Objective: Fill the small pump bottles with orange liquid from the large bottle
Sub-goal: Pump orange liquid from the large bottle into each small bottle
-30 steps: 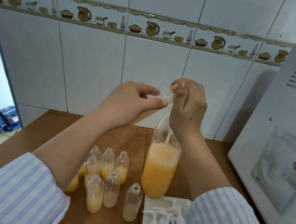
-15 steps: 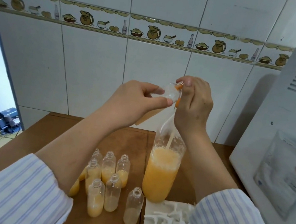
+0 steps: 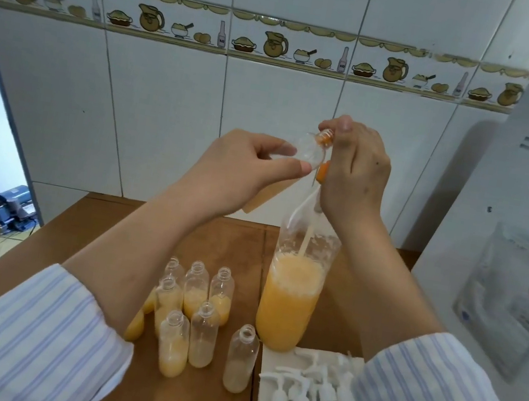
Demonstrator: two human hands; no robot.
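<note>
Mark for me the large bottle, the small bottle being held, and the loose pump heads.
large bottle (image 3: 287,308): head view, on its orange-filled body.
small bottle (image 3: 305,153): head view, on its clear tilted body between the hands.
pump heads (image 3: 304,400): head view, on one white pump in the pile.

both forearms reach forward and up from striped sleeves, hands raised close together at about the same height. the left hand (image 3: 244,166) pinches between thumb and fingers — the right hand (image 3: 353,176) is curled, knuckles toward the viewer, thumb tip uppermost.
</note>
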